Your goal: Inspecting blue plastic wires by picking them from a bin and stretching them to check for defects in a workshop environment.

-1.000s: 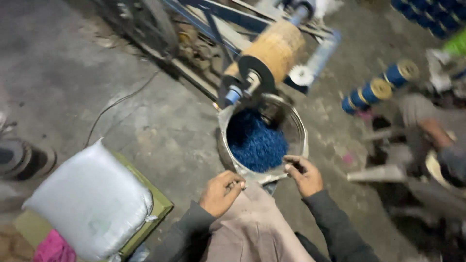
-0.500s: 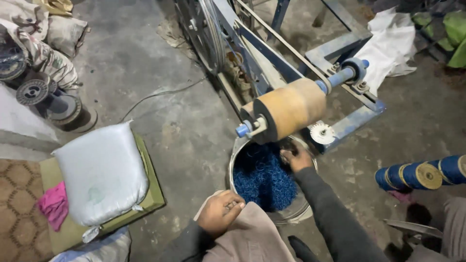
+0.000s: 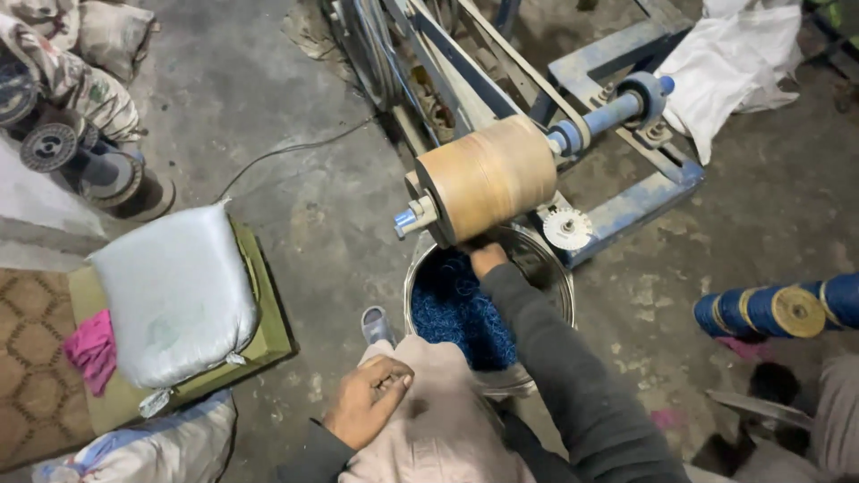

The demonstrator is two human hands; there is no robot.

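Since the earlier frames: right hand (image 3: 488, 259) lifted from the near rim of the metal drum (image 3: 546, 268) and reached up to the underside of the tan wound roll (image 3: 490, 177); left hand (image 3: 367, 402) drawn back from the drum rim onto the knee; view swung, roll now centre frame

Right hand: at the lower edge of the roll, touching it or just beside it; fingers hidden behind the roll, grip not discernible. Dark grey sleeve (image 3: 573, 376) stretched across the drum mouth

Left hand: resting loosely curled on pale pinkish trouser cloth (image 3: 429, 420), holding nothing visible

Tan wound roll: cylinder of fine thread, mounted on a blue shaft (image 3: 617, 105) with a small blue tip at its near-left end; directly above the far side of the drum

Metal drum: round, open, on the concrete floor (image 3: 295, 224), filled with loose blue thread (image 3: 456, 304)

Blue steel frame (image 3: 626, 206): far and right of the drum, small white gear (image 3: 567, 229) beside the drum rim

Grey slipper toe (image 3: 376, 324): just left of the drum

White stuffed sack (image 3: 174, 291): left, on an olive cushion (image 3: 268, 331), pink cloth (image 3: 94, 349) beside it

Blue spools with yellow bands (image 3: 778, 309): right, lying on the floor

White sheet (image 3: 734, 63): far right

Black cable (image 3: 286, 154): across the floor, far left of the frame
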